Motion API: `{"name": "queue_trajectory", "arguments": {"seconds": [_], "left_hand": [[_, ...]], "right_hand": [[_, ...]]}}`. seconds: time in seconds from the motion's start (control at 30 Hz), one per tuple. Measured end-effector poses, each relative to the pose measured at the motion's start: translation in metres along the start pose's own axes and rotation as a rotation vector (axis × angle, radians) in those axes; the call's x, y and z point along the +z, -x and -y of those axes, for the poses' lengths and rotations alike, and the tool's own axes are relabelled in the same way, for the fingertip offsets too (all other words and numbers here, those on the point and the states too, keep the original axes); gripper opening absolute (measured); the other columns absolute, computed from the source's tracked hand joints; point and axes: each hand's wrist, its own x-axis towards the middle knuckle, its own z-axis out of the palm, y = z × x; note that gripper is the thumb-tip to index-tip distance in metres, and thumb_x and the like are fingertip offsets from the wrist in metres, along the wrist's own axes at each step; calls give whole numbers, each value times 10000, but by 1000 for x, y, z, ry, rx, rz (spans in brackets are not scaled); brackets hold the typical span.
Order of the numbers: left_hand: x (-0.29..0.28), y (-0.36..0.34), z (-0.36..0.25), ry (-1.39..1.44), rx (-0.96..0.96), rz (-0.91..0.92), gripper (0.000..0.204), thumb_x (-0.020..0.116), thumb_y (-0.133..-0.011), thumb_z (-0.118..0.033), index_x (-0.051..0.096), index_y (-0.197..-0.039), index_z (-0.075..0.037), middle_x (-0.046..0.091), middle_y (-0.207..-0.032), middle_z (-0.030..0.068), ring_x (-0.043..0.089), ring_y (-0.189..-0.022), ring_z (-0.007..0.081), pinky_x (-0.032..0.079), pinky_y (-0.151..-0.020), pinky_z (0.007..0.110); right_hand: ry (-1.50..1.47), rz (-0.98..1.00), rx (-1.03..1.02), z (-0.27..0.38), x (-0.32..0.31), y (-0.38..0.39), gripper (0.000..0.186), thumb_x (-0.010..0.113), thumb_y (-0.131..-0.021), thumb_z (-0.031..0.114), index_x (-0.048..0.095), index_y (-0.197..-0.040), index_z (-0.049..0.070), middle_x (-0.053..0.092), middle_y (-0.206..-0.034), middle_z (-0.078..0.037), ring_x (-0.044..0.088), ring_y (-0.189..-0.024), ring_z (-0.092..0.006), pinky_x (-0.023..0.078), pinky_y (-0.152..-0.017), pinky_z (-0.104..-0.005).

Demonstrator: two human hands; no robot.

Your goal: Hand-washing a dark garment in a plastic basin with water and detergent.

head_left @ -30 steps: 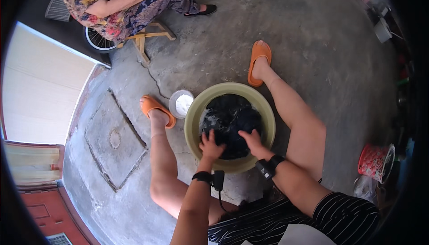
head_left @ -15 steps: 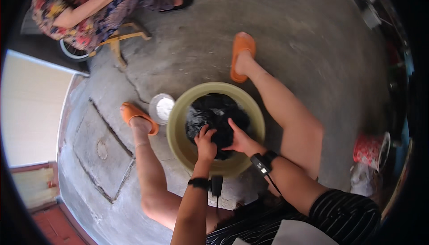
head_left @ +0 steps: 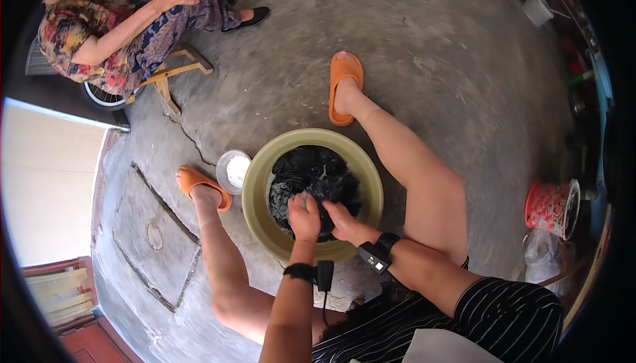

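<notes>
A person seated low on a concrete floor [head_left: 464, 51] is washing a dark garment [head_left: 311, 181] in a round olive-green basin [head_left: 255, 194] set between their feet. A moment ago both hands were pressing flat on the near edge of the wet heap; now the left hand [head_left: 305, 217] is curling into a fist around a fold of the cloth, and the right hand [head_left: 341, 220], just beside it, is gripping the same bunch with bent fingers. By that look, the work is passing from pushing the cloth down to rubbing a gathered part of it between the two hands.

The garment is lying crumpled inside the basin, filling most of it, glistening wet. As a heap it has no clear long axis and points no particular way; only the gathered fold is rising toward the person at the basin's near side.

Orange sandals are on both feet, the left sandal [head_left: 199, 184] beside a small white bowl [head_left: 233, 169] that is touching the basin's left rim. Another person in patterned clothes [head_left: 112, 32] is sitting at the upper left, well apart. A red patterned stool [head_left: 551, 207] is standing at the right.
</notes>
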Motion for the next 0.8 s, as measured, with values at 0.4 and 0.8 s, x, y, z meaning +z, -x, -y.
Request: {"name": "queue_trajectory", "arguments": {"seconds": [0.4, 0.8], "left_hand": [[4, 19, 34, -663, -113, 520, 637, 673, -695, -451, 452, -1263, -265, 182, -1423, 167, 174, -1232, 519, 281, -937, 627], [-34, 47, -68, -203, 332, 384, 368, 637, -565, -14, 602, -916, -117, 446, -1172, 156, 401, -1086, 391, 316, -957, 464]], "right_hand": [[167, -231, 205, 6, -27, -22, 806, 653, -703, 558, 387, -1290, 73, 353, -1360, -86, 290, -1269, -275, 216, -969, -577], [-192, 512, 460, 40, -16, -13, 579, 442, -840, 567, 554, -1107, 65, 579, -1080, -99, 538, -1008, -212, 459, -842, -305]]}}
